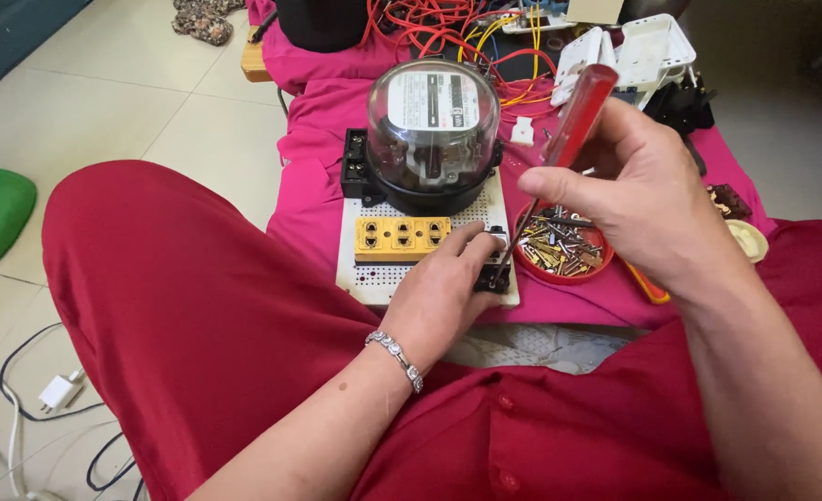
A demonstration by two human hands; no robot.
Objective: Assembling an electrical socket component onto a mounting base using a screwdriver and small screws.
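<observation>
The right hand gripped a translucent red-handled screwdriver, its tip at four o'clock on the perforated white board; the left hand pinched a small black fitting there.

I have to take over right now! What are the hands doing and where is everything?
Right hand grips a red-handled screwdriver, tip down at a small black part on the white perforated board.
Left hand steadies that part.
Already on the board: a glass-domed meter and a yellow socket strip.
A red dish of screws sits right of the board.
Left: the black part looks not yet fastened; whether its screw is tight cannot be told.
</observation>
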